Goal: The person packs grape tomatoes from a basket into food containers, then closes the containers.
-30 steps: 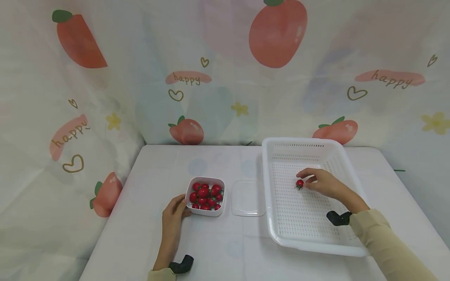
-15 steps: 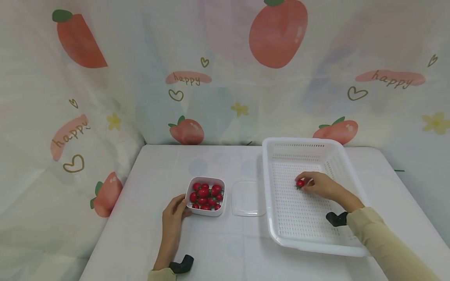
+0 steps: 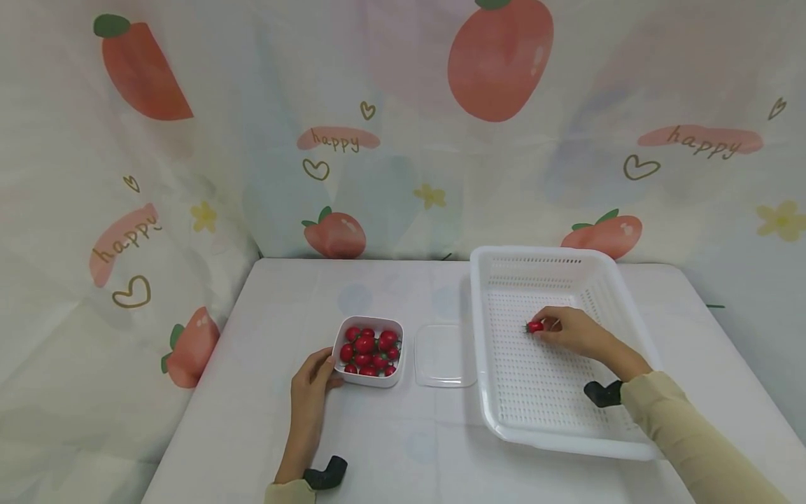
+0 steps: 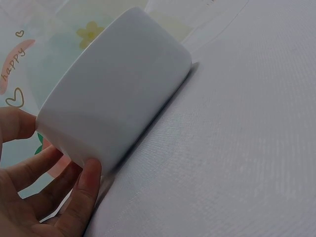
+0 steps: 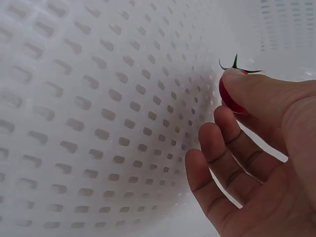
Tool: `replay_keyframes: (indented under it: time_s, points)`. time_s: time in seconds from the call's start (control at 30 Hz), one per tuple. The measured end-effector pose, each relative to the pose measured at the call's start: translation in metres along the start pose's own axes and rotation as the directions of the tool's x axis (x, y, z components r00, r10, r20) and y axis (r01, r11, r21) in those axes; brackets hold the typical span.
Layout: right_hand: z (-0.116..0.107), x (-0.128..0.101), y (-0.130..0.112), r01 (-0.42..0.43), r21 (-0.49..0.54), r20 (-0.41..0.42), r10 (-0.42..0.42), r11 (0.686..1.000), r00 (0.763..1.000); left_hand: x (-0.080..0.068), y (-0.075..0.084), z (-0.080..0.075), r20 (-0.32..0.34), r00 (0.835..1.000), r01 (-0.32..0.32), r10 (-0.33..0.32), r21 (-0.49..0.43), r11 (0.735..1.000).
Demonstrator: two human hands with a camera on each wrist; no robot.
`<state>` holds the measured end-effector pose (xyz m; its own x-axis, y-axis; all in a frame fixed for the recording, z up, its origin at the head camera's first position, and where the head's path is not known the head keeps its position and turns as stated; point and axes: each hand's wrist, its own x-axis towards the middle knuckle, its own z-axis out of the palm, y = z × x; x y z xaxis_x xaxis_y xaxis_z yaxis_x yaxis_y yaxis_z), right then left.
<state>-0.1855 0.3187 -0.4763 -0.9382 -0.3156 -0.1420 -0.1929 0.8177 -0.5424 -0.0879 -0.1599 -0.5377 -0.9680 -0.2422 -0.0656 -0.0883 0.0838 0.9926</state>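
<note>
In the head view my right hand [image 3: 573,330] is over the perforated floor of a white plastic basket [image 3: 504,434]. It pinches one red cherry tomato [image 3: 534,327] with a green calyx. Close up in the right wrist view, the thumb presses the tomato [image 5: 230,96] while three fingers curl below it. My left hand [image 3: 311,378] holds the left side of a small white box [image 3: 368,381] on the table, thumb and fingers at its rim and wall. Several cherry tomatoes [image 3: 364,344] lie inside that box. The left wrist view shows its smooth outer wall [image 4: 118,89].
A clear plastic lid [image 3: 444,355] lies flat between the box and the basket. The white-covered table [image 3: 378,455] ends at a printed curtain [image 3: 403,168] behind and at the left. The basket's raised walls surround the right hand.
My right fingers have closed on the cherry tomato in the basket, and it has turned and shifted slightly left. The left hand and the box have stayed in place.
</note>
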Motion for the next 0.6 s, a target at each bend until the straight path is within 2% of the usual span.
replay_keyframes:
  time_s: [0.27, 0.6]
  points:
    - [-0.002, 0.002, -0.007, -0.046, 0.038, -0.040, 0.047, 0.998, 0.998, 0.002, 0.000, 0.000, 0.009, 1.000, 0.004, -0.004, -0.006, 1.000]
    - [-0.006, 0.000, -0.030, -0.024, 0.078, -0.100, 0.031, 0.997, 0.995, 0.003, -0.005, 0.000, -0.001, 1.000, -0.011, 0.011, -0.005, 1.000]
